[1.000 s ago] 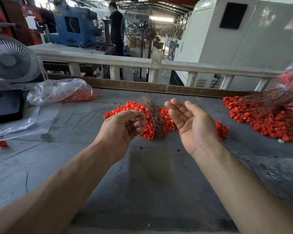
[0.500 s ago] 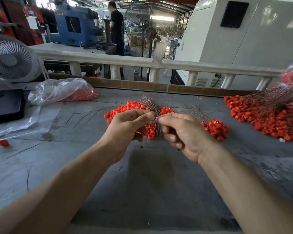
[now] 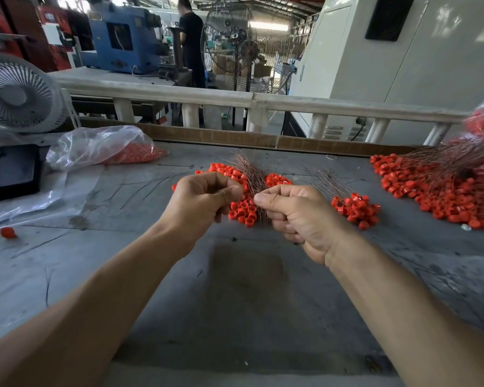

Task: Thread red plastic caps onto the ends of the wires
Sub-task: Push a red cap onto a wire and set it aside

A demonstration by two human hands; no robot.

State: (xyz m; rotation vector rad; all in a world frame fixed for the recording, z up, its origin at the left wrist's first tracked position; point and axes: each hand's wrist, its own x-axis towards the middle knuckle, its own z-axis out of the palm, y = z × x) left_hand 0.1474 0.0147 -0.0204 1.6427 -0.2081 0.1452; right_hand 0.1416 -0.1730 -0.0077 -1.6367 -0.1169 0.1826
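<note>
Both curled hands' grip pinches thin coppery wires (image 3: 252, 178) above round red caps (image 3: 243, 212).

A factory floor is showing here. A blue machine (image 3: 120, 37) and a pedestal fan (image 3: 229, 43) are standing beyond the grey worktop (image 3: 235, 289).

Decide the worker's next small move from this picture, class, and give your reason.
Probably lower the left hand to pick one cap from the red caps just below it. Both hands are curled over the wire bundle, the right hand seeming to pinch a wire; no cap shows in either.
</note>
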